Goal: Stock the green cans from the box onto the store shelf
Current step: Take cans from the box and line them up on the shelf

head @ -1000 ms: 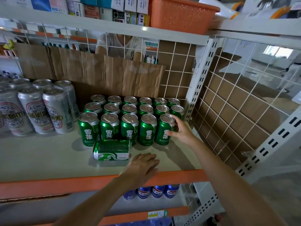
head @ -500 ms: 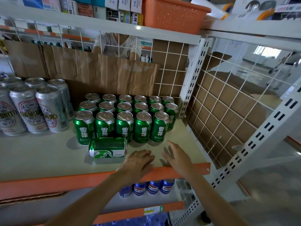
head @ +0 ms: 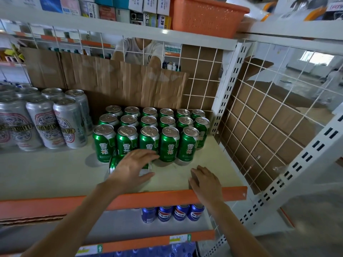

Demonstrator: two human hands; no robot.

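Tipped green can lies sideways on shelf, just before upright green cans. Left hand spread open over it, not yet gripping; right hand flat and empty at shelf edge. Next likely: grip, stand it upright in row

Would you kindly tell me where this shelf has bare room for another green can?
Free: the front-right corner of the shelf, between the last front-row can and your right hand; also the wide strip before the silver cans. Crowded: the green block, and where the tipped can lies under your left hand.
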